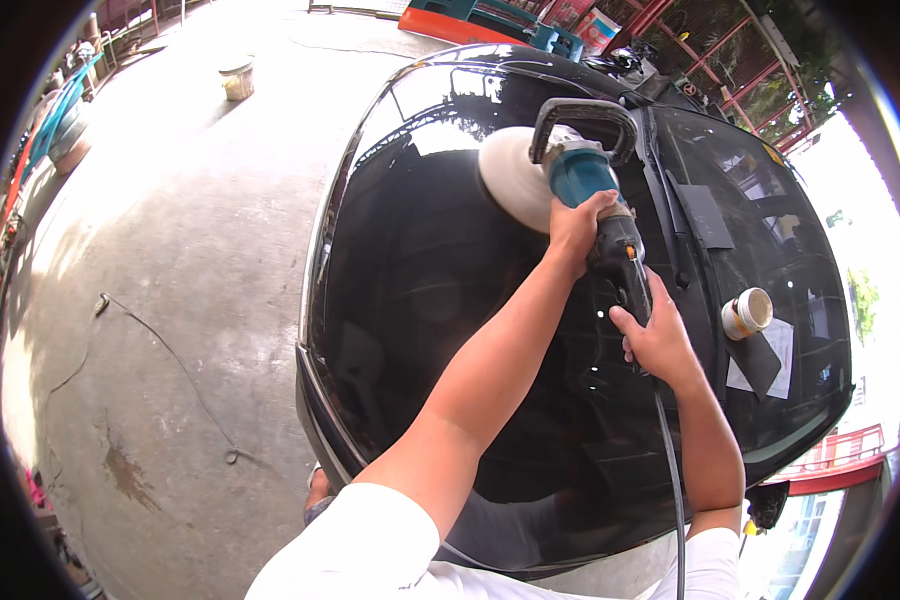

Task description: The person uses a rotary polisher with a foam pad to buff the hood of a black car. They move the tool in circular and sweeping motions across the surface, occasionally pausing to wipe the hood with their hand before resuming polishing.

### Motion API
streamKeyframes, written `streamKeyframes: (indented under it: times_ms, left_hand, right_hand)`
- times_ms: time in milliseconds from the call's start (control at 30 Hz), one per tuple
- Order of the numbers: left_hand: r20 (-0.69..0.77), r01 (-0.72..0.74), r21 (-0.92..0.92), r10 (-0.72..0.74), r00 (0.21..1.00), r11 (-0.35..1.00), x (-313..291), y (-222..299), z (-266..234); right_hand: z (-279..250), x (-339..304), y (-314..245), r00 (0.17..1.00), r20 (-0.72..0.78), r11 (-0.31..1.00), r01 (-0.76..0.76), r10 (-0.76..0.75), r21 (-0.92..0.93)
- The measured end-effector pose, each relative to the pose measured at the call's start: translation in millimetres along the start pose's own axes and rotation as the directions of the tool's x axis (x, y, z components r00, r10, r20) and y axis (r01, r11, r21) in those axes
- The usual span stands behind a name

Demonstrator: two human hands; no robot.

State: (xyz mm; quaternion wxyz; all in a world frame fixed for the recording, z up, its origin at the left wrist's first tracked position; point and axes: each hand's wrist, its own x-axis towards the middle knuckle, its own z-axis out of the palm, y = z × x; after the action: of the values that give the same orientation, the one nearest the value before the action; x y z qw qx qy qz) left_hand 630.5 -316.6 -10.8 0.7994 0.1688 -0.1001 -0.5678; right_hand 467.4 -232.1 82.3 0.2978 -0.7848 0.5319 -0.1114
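A teal and black car polisher (582,176) with a dark loop handle lies over the black car hood (420,270). Its round white pad (515,180) rests tilted against the paint near the windshield side, its rim smeared as if spinning. My left hand (578,228) is closed around the polisher's body, just behind the teal head. Farther back, my right hand (660,335) grips the black rear handle, its thumb and fingers wrapped round it. From the handle's end a dark power cord (670,460) runs down past my right arm.
On the windshield (800,230) stand a small white tub (747,313), a dark sheet (705,216) and a white paper (770,365). A wiper arm (670,210) lies along its base. A thin cable (170,350) crosses the concrete floor, and a bucket (237,80) stands farther off.
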Motion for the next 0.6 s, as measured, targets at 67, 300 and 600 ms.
streamKeyframes:
  times_ms: [67,300,600]
  left_hand:
    - [0.045,0.084,-0.007,-0.084,0.996,0.996,5.8,-8.0,3.4]
    - [-0.029,-0.018,0.0,0.018,0.999,1.0,7.3,-22.4,9.5]
    - [-0.143,-0.239,0.04,0.243,0.96,0.97,6.0,-13.9,-9.6]
  right_hand:
    - [1.3,-4.4,2.7,0.999,-0.045,0.998,-0.03,0.028,-0.055]
    - [-20.3,2.0,-13.0,0.994,0.013,0.976,-0.107,0.111,-0.189]
    - [-28.3,12.8,-8.4,0.994,0.089,0.945,0.09,-0.065,-0.316]
